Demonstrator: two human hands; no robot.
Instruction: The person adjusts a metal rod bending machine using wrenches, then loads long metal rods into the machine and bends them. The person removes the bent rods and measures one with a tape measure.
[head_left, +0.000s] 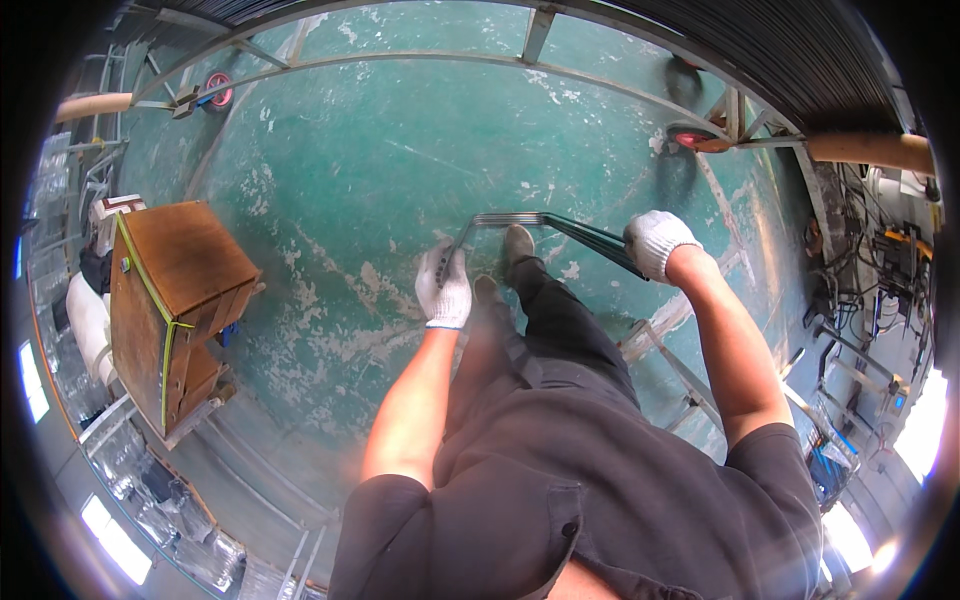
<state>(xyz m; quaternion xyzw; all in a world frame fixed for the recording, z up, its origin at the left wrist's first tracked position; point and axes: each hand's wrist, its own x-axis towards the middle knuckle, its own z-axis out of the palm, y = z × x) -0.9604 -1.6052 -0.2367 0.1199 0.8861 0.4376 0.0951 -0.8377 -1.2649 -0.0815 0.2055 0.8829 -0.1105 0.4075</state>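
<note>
A bundle of several thin, dark metal rods (508, 219), bent to the same angled shape, spans the space between my hands. My left hand (445, 290), in a white knit glove, is closed round one end of the bundle, where the rod ends show in a row. Farther right, my right hand (660, 243), gloved the same way, grips the long slanting side of the rods near their other end. The middle stretch of the bundle lies level, out in front of my shoes. Below it, my legs (565, 310) are in a walking stance.
Ahead runs a metal cart frame (400, 58) with red wheels (218, 90), carrying a stack of dark rods (790, 60) at the upper right. A brown wooden cabinet (185, 260) stands at left. Tools and machinery (870, 300) line the right side. The green floor (380, 150) is scuffed.
</note>
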